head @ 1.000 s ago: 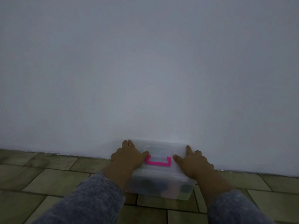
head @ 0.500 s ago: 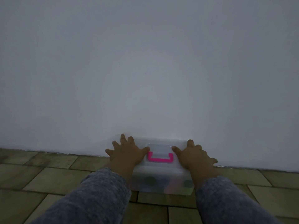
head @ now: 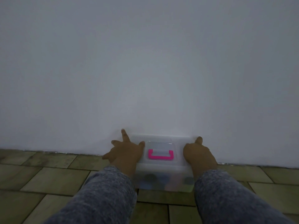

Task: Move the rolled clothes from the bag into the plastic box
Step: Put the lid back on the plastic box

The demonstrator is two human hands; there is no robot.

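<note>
Grip, left hand (head: 125, 153): open, fingers (head: 123, 134) splayed, palm laid flat on the left end of the lid (head: 159, 166); closed around nothing. Grip, right hand (head: 199, 154): open, palm down on the right end of the lid, one fingertip raised at the far edge; closed around nothing.

Plastic box (head: 163, 180): clear, rectangular, lid on, standing on the floor (head: 48, 178) with its far side against the wall (head: 145, 62). Pink handle (head: 160, 154): lying flat in a recess at the centre of the lid, between the two hands.

Rolled clothes (head: 150, 178): seen through the near wall of the box as dim rounded shapes, dark and bluish, with a paler pinkish patch; blurred, number not readable.

Sleeves (head: 103, 196): grey flecked knit, one on each forearm, reaching from the near edge of the view to the wrists at the box's near corners.

Floor: dull green-brown rectangular tiles with dark joints, on all visible sides of the box.

Wall: plain, pale, rising directly behind the box.
</note>
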